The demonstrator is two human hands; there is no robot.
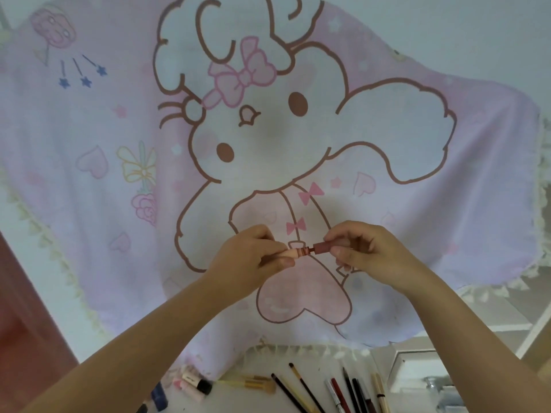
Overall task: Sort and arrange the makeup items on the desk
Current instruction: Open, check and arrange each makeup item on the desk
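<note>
Mid-frame, both hands are up over the pink cartoon cloth: left hand [253, 257] pinches the pale lip-tint tube [298, 252], right hand [366, 251] pinches its dark reddish cap [323, 247]. Long axis runs left-right, so they probably just need pushing together.

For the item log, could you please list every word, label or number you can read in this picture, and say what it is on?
No text can be read.
Pale tube with black cap: a dark mark on its side, too blurred to read.
Lip tube in both hands: no lettering visible.
Cartoon cloth: drawings only, no words.
</note>
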